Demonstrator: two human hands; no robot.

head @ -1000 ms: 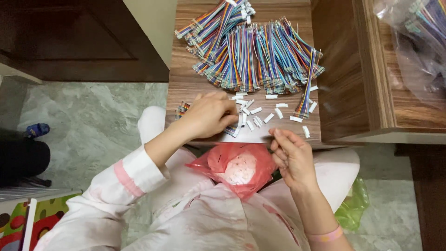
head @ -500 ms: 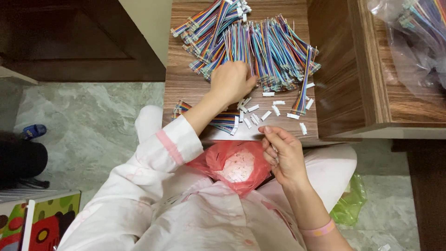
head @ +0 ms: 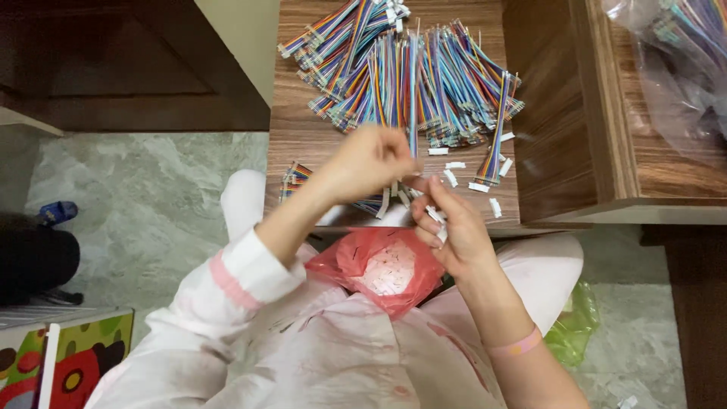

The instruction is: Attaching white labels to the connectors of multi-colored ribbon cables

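My left hand (head: 367,163) hovers over the front of the wooden table (head: 303,140), its fingers pinched on one thin rainbow ribbon cable (head: 413,113) that points away from me. My right hand (head: 448,227) is just to its right, fingertips meeting the cable's near end, with small white connectors (head: 439,220) tucked in its fingers. A big pile of rainbow ribbon cables (head: 432,72) lies fanned out beyond both hands. Loose white connectors (head: 456,165) are scattered near the table's front edge.
A red plastic bag (head: 386,266) holding white connectors sits open on my lap. A small bundle of cables (head: 294,178) lies at the table's left front. To the right are a wooden cabinet with a clear bag of cables (head: 681,53) and a green bag (head: 575,326) on the floor.
My left hand reached into the cable pile, then drew back toward me with one cable. My right hand rose to meet it at the table's front edge.
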